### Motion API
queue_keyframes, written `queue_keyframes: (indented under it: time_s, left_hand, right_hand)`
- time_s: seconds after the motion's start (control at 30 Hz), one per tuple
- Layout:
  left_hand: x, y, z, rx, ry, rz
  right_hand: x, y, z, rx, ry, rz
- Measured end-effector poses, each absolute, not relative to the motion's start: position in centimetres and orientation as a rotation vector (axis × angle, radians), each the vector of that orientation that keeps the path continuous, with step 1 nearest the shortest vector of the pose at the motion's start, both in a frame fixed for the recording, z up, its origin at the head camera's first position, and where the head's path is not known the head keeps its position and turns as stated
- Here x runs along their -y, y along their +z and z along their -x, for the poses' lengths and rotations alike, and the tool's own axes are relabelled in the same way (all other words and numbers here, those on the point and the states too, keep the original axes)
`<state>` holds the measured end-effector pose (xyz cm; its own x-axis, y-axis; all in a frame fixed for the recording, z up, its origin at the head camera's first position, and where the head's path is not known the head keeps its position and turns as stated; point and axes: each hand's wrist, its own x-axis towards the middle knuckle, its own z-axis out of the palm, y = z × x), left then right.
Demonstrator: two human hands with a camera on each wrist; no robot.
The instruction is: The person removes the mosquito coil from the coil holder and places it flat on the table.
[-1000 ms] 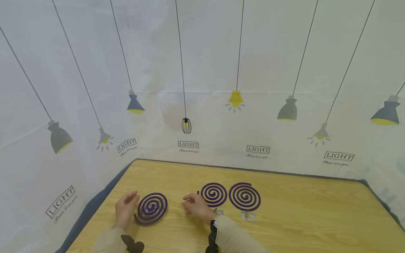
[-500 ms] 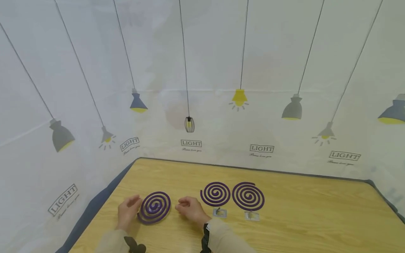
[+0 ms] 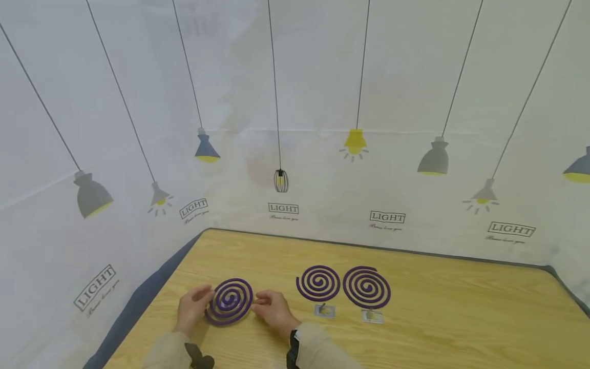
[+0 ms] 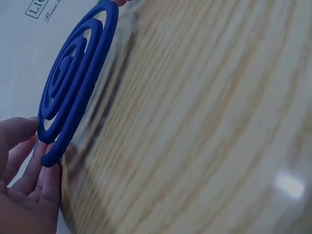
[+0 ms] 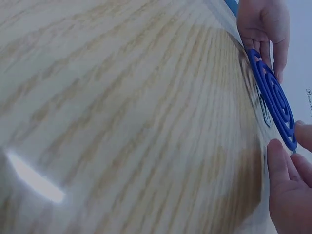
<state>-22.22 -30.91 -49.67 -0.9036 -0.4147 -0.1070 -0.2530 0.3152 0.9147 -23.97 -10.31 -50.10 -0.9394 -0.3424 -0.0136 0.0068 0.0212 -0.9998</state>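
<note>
Left hand [image 3: 191, 308] and right hand [image 3: 275, 310] pinch opposite edges of the purple coil [image 3: 229, 300], likely to keep it steady. The coil lies just above the table [image 3: 442, 318] (an apparent stand [image 5: 264, 109] shows beneath).

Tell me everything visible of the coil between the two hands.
The coil is a smooth strand wound into a flat, round spiral with gaps between its turns; no break shows. It looks purple in the head view, blue in the wrist views. Its blunt outer end lies by the left hand, which pinches that edge; the right hand holds the opposite one. It is raised over the tabletop; material uncertain.
</note>
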Motion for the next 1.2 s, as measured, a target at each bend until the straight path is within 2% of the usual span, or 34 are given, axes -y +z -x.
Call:
queue_keyframes:
  time_s: [0.5,1.2]
  left_hand:
    - [31.1,-50.0,22.3,2.422,-1.635,-0.613]
    - [30.3,-50.3,22.7,2.436,-1.677,-0.645]
  right_hand:
    - [11.8,-50.6,23.8,-2.231,-2.029,0.223]
    - [11.7,-50.0,23.8,-2.246,-2.006,0.153]
